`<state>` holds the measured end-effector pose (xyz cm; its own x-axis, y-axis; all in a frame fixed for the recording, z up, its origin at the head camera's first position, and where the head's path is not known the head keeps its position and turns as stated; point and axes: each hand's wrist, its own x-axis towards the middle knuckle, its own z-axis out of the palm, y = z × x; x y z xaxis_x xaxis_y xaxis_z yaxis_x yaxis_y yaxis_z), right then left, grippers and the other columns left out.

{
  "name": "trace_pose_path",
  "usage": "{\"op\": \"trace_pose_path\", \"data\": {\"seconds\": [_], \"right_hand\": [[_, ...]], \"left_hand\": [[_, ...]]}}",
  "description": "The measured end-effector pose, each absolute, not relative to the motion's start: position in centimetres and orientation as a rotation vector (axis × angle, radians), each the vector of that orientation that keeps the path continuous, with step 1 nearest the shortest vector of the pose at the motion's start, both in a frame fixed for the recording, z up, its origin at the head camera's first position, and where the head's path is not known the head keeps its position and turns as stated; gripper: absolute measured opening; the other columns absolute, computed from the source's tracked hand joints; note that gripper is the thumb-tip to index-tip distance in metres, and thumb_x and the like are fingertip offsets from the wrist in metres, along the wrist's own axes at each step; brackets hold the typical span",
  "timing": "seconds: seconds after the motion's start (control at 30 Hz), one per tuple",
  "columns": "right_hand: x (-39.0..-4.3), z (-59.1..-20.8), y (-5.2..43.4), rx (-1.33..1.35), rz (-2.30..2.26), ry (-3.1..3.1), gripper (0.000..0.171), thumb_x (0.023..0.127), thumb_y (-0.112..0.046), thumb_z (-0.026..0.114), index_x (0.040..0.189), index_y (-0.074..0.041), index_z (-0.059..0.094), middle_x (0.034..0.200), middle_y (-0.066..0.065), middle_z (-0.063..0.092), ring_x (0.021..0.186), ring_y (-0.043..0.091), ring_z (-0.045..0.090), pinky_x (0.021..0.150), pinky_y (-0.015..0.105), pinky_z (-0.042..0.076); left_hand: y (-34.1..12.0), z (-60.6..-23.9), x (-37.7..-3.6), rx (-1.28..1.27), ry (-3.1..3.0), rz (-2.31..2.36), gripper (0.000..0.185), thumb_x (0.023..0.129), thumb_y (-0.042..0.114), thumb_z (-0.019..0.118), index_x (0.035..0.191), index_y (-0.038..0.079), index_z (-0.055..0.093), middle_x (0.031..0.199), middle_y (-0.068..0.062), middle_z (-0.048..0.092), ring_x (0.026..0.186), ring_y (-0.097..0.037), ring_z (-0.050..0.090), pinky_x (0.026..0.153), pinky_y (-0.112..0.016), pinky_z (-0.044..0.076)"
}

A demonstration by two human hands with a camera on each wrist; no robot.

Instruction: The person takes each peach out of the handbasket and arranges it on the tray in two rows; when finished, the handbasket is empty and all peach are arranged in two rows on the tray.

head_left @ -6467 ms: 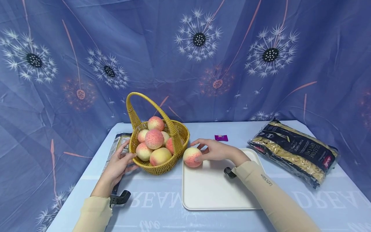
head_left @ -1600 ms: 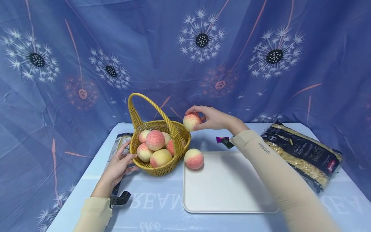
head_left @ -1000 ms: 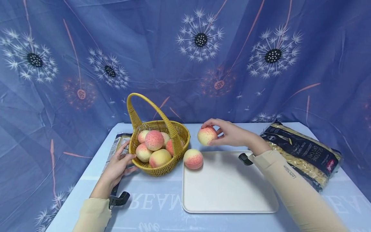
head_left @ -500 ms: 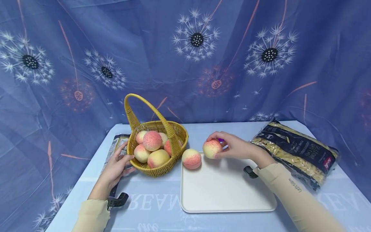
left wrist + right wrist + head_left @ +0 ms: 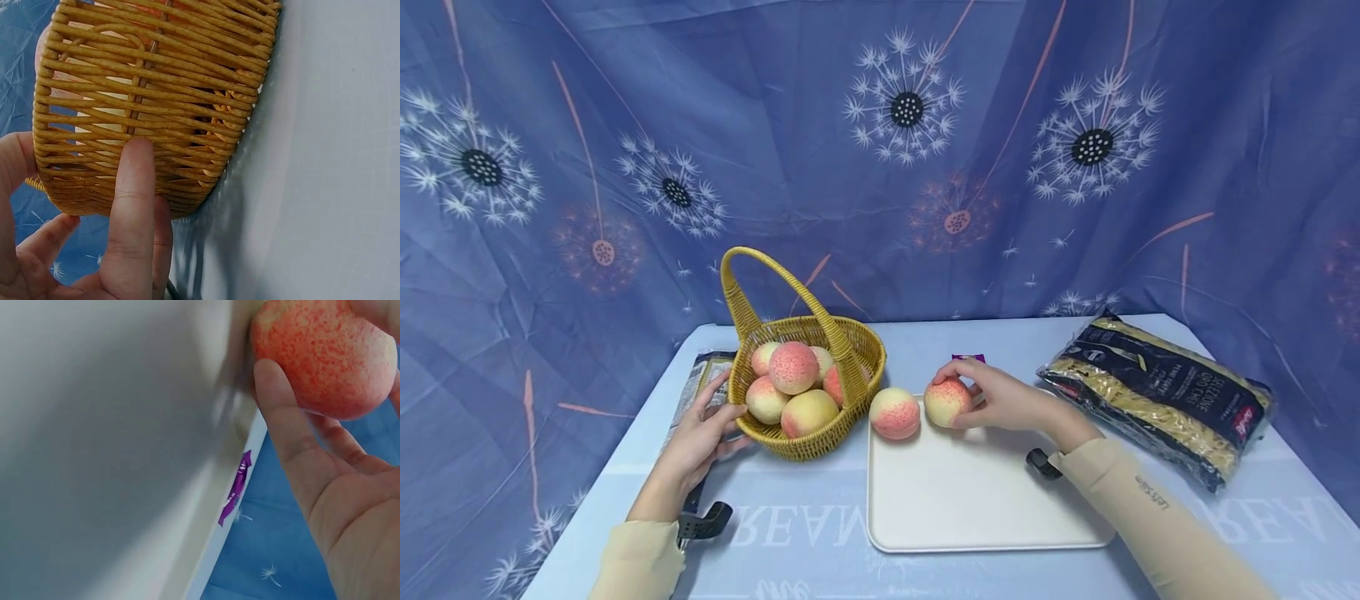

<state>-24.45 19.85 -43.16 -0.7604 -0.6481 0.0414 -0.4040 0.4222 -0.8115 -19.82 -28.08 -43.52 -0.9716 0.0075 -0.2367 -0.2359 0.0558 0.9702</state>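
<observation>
My right hand (image 5: 1000, 400) holds a pink-and-yellow peach (image 5: 947, 402) between thumb and fingers at the back edge of the white tray (image 5: 985, 492). The right wrist view shows the fingers around that peach (image 5: 325, 356), low at the tray's edge. Another peach (image 5: 895, 413) sits just left of it, on the tray's back left corner. To the left stands a yellow wicker basket (image 5: 805, 446) with a tall handle and several peaches inside. My left hand (image 5: 696, 437) rests against the basket's left side, its fingers spread. In the left wrist view, extended fingertips touch the woven wall (image 5: 156, 112).
A bag of pasta (image 5: 1157, 396) lies to the right of the tray. Behind my right hand is a small purple packet (image 5: 968, 358). Another dark package (image 5: 703, 375) lies partly hidden behind the left hand. A blue dandelion-print cloth (image 5: 820, 167) hangs behind the table.
My right hand left the first peach on the tray corner, lifted the top peach from the basket, moved right and lowered it beside the first. The left hand stayed at the basket.
</observation>
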Motion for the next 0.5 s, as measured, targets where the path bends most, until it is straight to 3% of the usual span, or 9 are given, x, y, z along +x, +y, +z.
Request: {"op": "trace_pose_path", "data": {"seconds": [0.17,0.37,0.5], "right_hand": [[-24.48,-43.80,19.63,-0.928,-1.245,2.425,0.056,0.091,-0.013,0.087,0.138,-0.023,0.059,0.147,0.011,0.054,0.120,0.031,0.070,0.096,0.030,0.065],[-24.17,-43.75,19.57,-0.958,-1.245,2.457,0.043,0.098,-0.021,0.081,0.136,-0.021,0.061,0.144,0.008,0.058,0.122,0.029,0.068,0.101,0.036,0.064],[-23.92,-43.61,19.68,-0.924,-1.251,2.458,0.054,0.098,-0.023,0.081,0.145,-0.013,0.058,0.146,0.013,0.057,0.122,0.033,0.069,0.101,0.038,0.064]], "left_hand": [[-28.11,-43.59,-19.81,-0.236,2.146,2.026,0.084,0.107,0.008,0.055,0.175,0.030,0.009,0.154,-0.030,0.034,0.098,-0.012,0.076,0.091,-0.036,0.069],[-28.13,-43.65,-19.89,-0.229,2.148,2.029,0.084,0.108,0.008,0.055,0.175,0.030,0.009,0.154,-0.030,0.034,0.097,-0.011,0.076,0.091,-0.035,0.069],[-28.11,-43.66,-19.91,-0.239,2.154,2.023,0.084,0.108,0.008,0.055,0.175,0.031,0.010,0.153,-0.028,0.035,0.097,-0.010,0.075,0.089,-0.034,0.069]]}}
